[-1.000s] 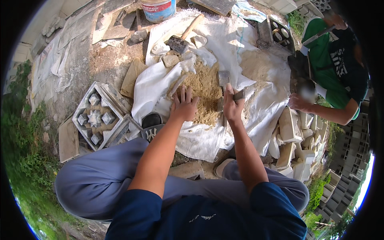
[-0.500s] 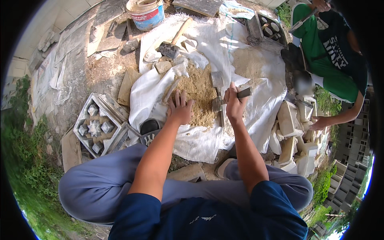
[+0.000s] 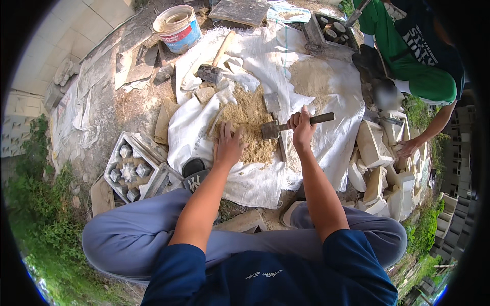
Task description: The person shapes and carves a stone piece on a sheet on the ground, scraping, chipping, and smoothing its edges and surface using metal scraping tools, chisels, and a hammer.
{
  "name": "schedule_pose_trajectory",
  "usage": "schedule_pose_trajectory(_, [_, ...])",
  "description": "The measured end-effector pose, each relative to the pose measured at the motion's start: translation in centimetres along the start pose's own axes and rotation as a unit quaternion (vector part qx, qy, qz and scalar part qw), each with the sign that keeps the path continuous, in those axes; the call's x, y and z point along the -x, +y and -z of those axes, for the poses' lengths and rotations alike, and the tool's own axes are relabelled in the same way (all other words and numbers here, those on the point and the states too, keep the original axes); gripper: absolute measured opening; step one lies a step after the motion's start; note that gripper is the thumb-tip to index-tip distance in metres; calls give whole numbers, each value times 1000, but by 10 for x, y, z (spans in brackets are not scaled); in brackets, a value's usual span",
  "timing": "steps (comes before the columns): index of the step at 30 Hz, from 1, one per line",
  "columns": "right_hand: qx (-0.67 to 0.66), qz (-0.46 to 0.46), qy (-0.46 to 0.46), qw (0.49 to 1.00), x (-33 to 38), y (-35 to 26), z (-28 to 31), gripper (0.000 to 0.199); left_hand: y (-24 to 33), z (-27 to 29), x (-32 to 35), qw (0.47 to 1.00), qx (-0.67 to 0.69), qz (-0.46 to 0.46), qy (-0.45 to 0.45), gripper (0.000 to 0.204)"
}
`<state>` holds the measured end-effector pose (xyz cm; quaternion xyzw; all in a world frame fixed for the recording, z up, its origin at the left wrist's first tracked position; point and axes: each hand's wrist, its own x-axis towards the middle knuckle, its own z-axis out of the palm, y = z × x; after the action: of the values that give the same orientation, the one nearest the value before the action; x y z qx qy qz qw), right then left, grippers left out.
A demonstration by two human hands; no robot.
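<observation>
Right hand (image 3: 301, 125) clamped on one hatchet (image 3: 278, 127); left hand (image 3: 229, 145) spread flat, one sand pile (image 3: 250, 115).

The left hand (image 3: 228, 145) lies flat on the sand pile (image 3: 250, 127), hiding whatever is beneath the palm. The right hand (image 3: 301, 127) covers the middle of the hatchet (image 3: 286, 126) handle. The co-worker (image 3: 418, 56) is cut off by the dark rim, with a blurred patch beside the knee.
</observation>
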<state>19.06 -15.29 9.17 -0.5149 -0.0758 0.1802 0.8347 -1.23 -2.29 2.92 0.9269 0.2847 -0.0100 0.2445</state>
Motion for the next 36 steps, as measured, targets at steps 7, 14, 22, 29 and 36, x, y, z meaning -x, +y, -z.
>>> schedule_pose_trajectory(7, [-30, -18, 15, 999, -7, -2, 9, 48, 11, 10, -1, 985, 61, 120, 103, 70])
schedule_pose_trajectory(14, [-193, -85, 122, 970, -25, -19, 24, 44, 24, 19, -12, 986, 99, 63, 117, 67])
schedule_pose_trajectory(22, [-409, -86, 221, 881, -71, -41, 78, 48, 36, 42, -94, 985, 114, -12, 130, 72])
schedule_pose_trajectory(29, [-426, -72, 294, 853, -90, 18, 68, 49, 7, 46, -144, 991, 95, -26, 95, 69])
schedule_pose_trajectory(36, [-374, -202, 299, 854, -86, 58, 60, 45, -35, 56, -147, 990, 107, -56, 74, 68])
